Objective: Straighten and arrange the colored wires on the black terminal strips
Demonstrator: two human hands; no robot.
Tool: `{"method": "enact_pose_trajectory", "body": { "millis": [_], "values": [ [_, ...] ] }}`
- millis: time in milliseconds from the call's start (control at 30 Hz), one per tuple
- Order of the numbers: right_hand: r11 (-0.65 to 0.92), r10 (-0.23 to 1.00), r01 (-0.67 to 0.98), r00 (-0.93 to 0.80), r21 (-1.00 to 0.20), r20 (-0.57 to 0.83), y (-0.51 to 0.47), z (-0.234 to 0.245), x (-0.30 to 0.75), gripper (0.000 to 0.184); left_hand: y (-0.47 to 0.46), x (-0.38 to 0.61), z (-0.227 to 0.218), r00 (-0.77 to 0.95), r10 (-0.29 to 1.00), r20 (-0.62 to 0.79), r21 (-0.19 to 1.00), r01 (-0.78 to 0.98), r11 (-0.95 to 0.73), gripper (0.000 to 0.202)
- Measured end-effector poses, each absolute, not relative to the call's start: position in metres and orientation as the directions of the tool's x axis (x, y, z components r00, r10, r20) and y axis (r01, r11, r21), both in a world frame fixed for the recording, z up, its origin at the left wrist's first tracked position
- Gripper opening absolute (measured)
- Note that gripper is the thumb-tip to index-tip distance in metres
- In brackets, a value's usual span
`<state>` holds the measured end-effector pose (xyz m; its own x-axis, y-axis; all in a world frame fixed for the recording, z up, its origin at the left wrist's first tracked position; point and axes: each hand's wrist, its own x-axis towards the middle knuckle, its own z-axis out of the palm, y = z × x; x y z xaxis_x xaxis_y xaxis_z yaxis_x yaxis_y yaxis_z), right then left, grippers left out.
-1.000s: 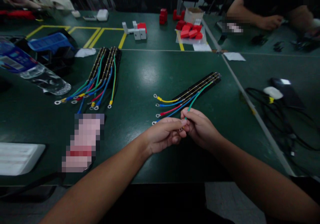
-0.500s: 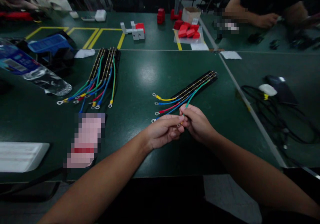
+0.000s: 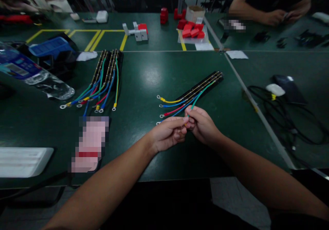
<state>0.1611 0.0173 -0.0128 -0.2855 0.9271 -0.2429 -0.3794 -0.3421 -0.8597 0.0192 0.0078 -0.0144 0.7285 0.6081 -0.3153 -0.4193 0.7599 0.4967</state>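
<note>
Both hands meet at the near end of a green wire that runs down from a black terminal strip. My left hand pinches the wire's end, and its lug is mostly hidden by the fingers. Just above, my right hand grips the same wire between thumb and forefinger. To the left of the hands fan out a yellow-sleeved wire, a blue wire and a red-sleeved wire, each ending in a ring lug. Another blue wire runs partly behind my left hand.
Two similar strips with wires lie at left, near a water bottle and a blurred-out pink item. A white case sits front left. Red blocks lie at the back. Black cables coil at right; a co-worker's hands are beyond.
The fingers have shifted slightly around the green wire's end, and the lug that showed between them is now mostly covered. The strip stays in place; the view has moved slightly.
</note>
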Motion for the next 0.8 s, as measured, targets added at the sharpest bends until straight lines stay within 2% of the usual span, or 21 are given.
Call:
{"method": "enact_pose_trajectory", "body": {
  "millis": [233,500,800],
  "values": [
    [-0.325,0.937,-0.407,-0.262,-0.853,-0.232,0.0187,-0.0161,0.1612,0.025,0.0111,0.0167,-0.0178,0.751,0.574,-0.326,0.431,-0.423,0.797,0.022],
    [-0.336,0.933,-0.449,-0.277,-0.828,-0.228,0.0173,-0.0126,0.1600,0.022,0.0089,0.0198,-0.0151,0.715,0.627,-0.309,0.475,-0.455,0.753,0.017],
    [-0.332,0.936,-0.431,-0.262,-0.839,-0.236,0.0179,-0.0142,0.1615,0.022,0.0094,0.0190,-0.0167,0.730,0.598,-0.329,0.456,-0.432,0.778,0.018]
  ]
}}
